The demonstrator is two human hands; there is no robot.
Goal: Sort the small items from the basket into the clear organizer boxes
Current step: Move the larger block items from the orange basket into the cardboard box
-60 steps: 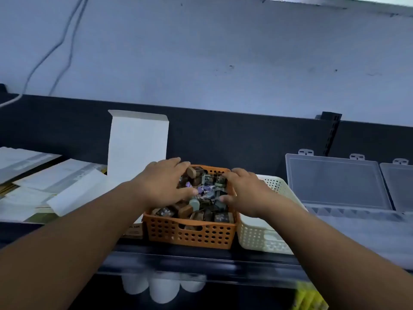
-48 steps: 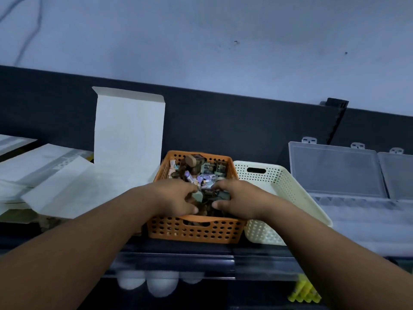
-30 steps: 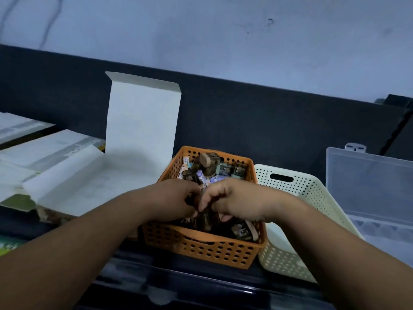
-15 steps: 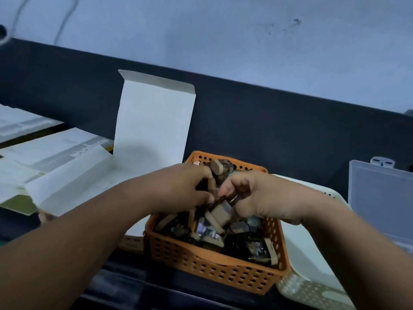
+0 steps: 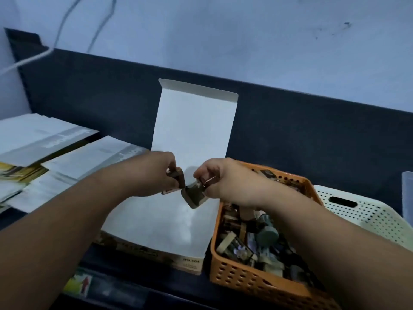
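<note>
Small items [image 5: 237, 249] lie heaped in the orange basket [image 5: 245, 281] at my lower right, a jumble of brown, tan and grey-green pieces. Both my hands are raised just left of the basket's far corner, over the white inside of an open carton [image 5: 161, 222]. My left hand [image 5: 154, 173] is curled round a brown block [image 5: 177, 178], with thumb and fingers closed on its top. My right hand [image 5: 225, 182] pinches a dark olive block [image 5: 194, 197] that hangs below my fingertips, tilted. The two blocks come together at their near corners; whether they actually touch I cannot tell.

The carton's flap [image 5: 194, 121] stands upright against the dark back panel [image 5: 301, 135]. A white perforated basket [image 5: 362, 215] sits just beside the orange one on its right, and a sliver of clear plastic box [image 5: 407, 189] shows at the right edge. Stacked booklets [image 5: 44, 135] lie to my left.
</note>
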